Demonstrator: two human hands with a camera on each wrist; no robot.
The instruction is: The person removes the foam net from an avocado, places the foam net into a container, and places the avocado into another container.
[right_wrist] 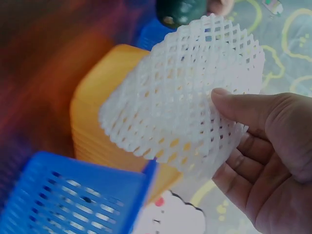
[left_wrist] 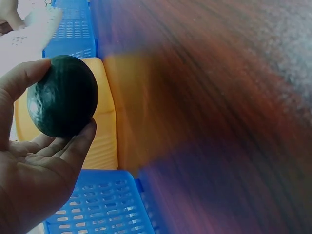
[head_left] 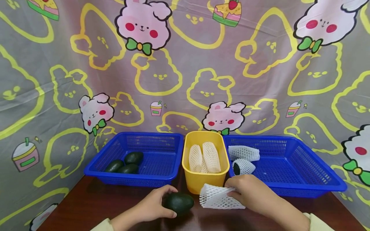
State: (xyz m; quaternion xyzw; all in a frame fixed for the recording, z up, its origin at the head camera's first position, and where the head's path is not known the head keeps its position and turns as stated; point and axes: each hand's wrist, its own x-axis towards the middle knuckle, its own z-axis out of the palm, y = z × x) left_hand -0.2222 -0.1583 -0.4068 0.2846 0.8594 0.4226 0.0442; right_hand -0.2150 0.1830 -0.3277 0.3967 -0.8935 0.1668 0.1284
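Note:
A dark green avocado (head_left: 180, 204) is gripped by my left hand (head_left: 156, 204), thumb on one side and fingers on the other, as the left wrist view also shows with the avocado (left_wrist: 66, 97). Just right of it, my right hand (head_left: 251, 193) pinches a white foam net sleeve (head_left: 218, 197) between thumb and fingers. The sleeve's wide mouth faces the avocado, and a gap separates the two. In the right wrist view the foam net sleeve (right_wrist: 180, 92) spreads out, with no fruit seen inside.
A yellow bin (head_left: 206, 178) holding several foam net sleeves (head_left: 211, 157) stands behind my hands. The left blue basket (head_left: 131, 181) contains three avocados (head_left: 134, 158). In the right blue basket (head_left: 300, 189) lie two sleeved pieces (head_left: 244, 153), one showing dark fruit. A patterned curtain (head_left: 179, 80) hangs behind.

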